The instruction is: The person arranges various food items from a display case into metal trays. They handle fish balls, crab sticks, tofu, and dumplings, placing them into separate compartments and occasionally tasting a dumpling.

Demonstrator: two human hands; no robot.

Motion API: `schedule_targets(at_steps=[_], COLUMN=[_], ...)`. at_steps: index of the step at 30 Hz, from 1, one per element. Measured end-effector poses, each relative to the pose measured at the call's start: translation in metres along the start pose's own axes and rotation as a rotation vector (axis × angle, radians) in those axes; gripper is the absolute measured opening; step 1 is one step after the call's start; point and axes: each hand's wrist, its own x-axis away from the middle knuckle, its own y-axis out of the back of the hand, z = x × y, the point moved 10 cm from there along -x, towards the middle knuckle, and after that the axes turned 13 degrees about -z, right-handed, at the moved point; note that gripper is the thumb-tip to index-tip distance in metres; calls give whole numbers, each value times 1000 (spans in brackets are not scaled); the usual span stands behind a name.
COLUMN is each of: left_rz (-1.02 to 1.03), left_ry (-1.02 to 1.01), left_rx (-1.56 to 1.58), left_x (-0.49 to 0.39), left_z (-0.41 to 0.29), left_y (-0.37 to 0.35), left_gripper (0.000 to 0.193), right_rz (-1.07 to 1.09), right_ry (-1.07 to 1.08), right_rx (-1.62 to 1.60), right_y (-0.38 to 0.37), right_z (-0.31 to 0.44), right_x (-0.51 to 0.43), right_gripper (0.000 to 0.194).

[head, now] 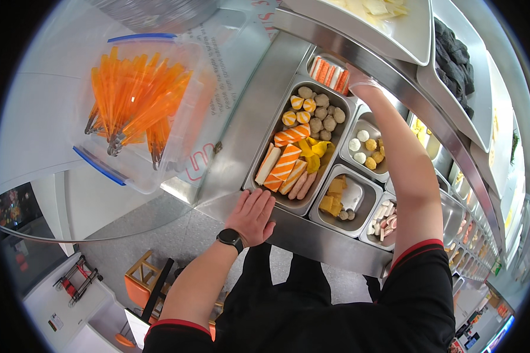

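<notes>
My left hand [252, 217], with a dark watch on its wrist, lies flat on the front edge of the steel counter [327, 238], fingers slightly spread. My right hand [358, 81], in what looks like a clear plastic glove, reaches to a small steel pan with red-and-white crab sticks [331, 75]. Its fingers are partly hidden, so any hold is unclear. Before me sits a long steel pan [350, 115] with brown meatballs [321, 113], orange-striped rolls [287, 162] and yellow folded pieces [312, 152]. Beside it, a smaller pan [353, 194] holds tan tofu-like pieces [333, 197].
A clear plastic bin [183, 114] of orange-handled tongs [134, 97] stands at left on glass. Above my right arm runs a steel rail [450, 128] with white trays [457, 95]. Pans with white and yellow balls [367, 149] and pink-white pieces [385, 218] lie nearby. An orange stool [139, 284] stands below.
</notes>
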Motion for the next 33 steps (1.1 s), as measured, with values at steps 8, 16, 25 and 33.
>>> schedule_targets(at_steps=[8, 16, 25, 33], left_rz=[23, 59, 3, 14], left_ry=[7, -37, -94, -101], left_rx=[17, 5, -36, -78], left_x=[3, 8, 7, 15], left_z=[0, -3, -13, -11], left_y=[-5, -10, -6, -11], left_gripper=[67, 70, 69, 69], right_rz=[227, 676, 1120, 577], right_ry=[-374, -247, -279, -906], right_rx=[-650, -484, 206, -107], right_y=[92, 210, 276, 336], right_z=[7, 59, -9, -28], right_x=[114, 479, 828, 741], right_gripper=[33, 31, 63, 93])
